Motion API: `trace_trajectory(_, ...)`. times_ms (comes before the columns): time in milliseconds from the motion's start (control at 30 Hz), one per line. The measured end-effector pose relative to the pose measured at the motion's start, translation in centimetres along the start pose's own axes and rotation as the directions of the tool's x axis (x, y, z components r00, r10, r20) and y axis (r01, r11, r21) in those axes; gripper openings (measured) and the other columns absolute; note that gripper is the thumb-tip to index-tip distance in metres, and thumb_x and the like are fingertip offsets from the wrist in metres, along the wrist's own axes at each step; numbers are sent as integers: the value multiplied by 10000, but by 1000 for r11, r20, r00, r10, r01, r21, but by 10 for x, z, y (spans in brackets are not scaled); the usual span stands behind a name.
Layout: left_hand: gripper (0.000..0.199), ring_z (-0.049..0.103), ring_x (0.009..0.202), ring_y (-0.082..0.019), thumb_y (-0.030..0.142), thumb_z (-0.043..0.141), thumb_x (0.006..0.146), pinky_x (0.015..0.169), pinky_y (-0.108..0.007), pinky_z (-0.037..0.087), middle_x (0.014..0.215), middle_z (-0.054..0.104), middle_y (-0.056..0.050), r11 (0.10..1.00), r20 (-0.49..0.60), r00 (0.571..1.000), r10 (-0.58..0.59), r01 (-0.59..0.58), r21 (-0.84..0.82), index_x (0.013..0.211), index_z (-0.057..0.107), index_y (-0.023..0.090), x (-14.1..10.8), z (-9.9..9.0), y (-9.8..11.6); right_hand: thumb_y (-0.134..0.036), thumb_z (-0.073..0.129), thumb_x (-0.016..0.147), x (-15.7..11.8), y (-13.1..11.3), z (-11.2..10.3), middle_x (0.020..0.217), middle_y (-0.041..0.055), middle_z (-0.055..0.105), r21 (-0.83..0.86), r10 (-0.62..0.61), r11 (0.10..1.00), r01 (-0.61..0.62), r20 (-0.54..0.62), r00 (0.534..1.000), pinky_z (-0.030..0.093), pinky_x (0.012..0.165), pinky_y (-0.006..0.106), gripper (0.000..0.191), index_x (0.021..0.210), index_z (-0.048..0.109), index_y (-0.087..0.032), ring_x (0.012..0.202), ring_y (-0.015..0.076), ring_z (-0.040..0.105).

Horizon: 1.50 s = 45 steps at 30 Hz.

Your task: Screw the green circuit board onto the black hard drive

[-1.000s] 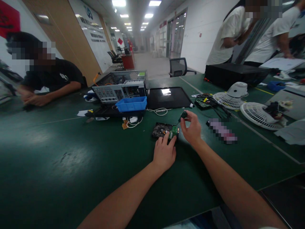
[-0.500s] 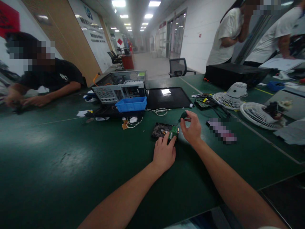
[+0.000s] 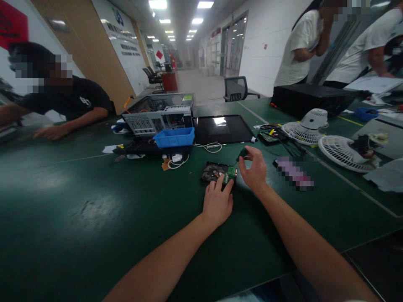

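A hard drive (image 3: 209, 171) with a green circuit board (image 3: 231, 171) lies on the green table. My left hand (image 3: 218, 202) rests at its near edge, fingers apart, with fingertips touching the board and the drive. Above the drive's right end, my right hand (image 3: 253, 168) pinches a dark green screwdriver (image 3: 242, 154). The screwdriver slants, its thin shaft pointing down to the board's upper right part; the exact contact of its tip is too small to tell.
Beyond the drive stand a blue tray (image 3: 174, 137), an open computer case (image 3: 145, 121) and a black panel (image 3: 223, 129). White fan parts (image 3: 341, 152) and a phone-like object (image 3: 294, 173) lie right. A person (image 3: 85, 100) sits left; two people stand back right.
The seated person's hands have moved apart, one reaching out to the left. My two hands, the screwdriver and the drive look almost the same, apart from a tiny shift of the view.
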<state>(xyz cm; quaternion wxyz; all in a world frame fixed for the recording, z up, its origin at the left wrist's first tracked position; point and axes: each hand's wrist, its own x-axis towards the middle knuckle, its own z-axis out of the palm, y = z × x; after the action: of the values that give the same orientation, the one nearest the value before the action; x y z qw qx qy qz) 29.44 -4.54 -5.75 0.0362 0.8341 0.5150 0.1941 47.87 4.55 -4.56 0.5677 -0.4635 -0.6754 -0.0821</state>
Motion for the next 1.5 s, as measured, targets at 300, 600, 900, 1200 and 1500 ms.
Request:
trace_trajectory(300, 518, 493, 1176, -310, 292, 550, 959, 970, -489, 476, 1578, 393, -110, 1000, 3, 1000, -6, 6, 9, 1475, 505, 277, 0, 0, 0, -277, 647, 929, -2, 1, 1, 1244, 117, 603, -23, 4, 1000, -4, 10, 1000, 634, 748, 386, 468, 1373, 502, -259, 957, 221, 674)
trace_trajectory(600, 555, 491, 1183, -318, 296, 563, 949, 977, -498, 471, 1592, 381, -105, 1000, 8, 1000, -11, 11, 11, 1497, 481, 291, 1, 2, 0, -303, 647, 932, -2, 1, 2, 1214, 117, 624, -34, 11, 999, -11, 10, 1000, 631, 742, 394, 478, 1380, 490, -249, 934, 229, 681)
trace_trajectory(900, 556, 490, 1183, -312, 290, 565, 946, 979, -491, 468, 1586, 387, -101, 1000, -10, 1000, -5, 5, 6, 1495, 480, 294, 0, 2, -1, -286, 621, 944, -4, -1, 3, 1250, 122, 627, 13, 17, 1000, -17, 24, 1000, 616, 838, 435, 500, 1407, 435, -246, 936, 222, 686)
trace_trajectory(1200, 564, 492, 1185, -311, 292, 566, 949, 978, -488, 467, 1594, 381, -97, 1000, 11, 1000, -12, 11, 12, 1505, 469, 300, 1, 1, 0, -301, 606, 954, -2, -4, 1, 1231, 130, 631, -49, -5, 999, 7, 30, 1000, 609, 847, 452, 487, 1413, 458, -236, 964, 241, 676)
trace_trajectory(1500, 550, 491, 1193, -315, 294, 558, 954, 981, -486, 463, 1590, 388, -106, 1000, 23, 1000, -18, 17, 15, 1499, 484, 292, 1, 1, 1, -308, 625, 958, -2, -3, 2, 1245, 128, 619, -44, -35, 998, 36, 24, 999, 624, 823, 432, 489, 1420, 477, -244, 1007, 243, 674)
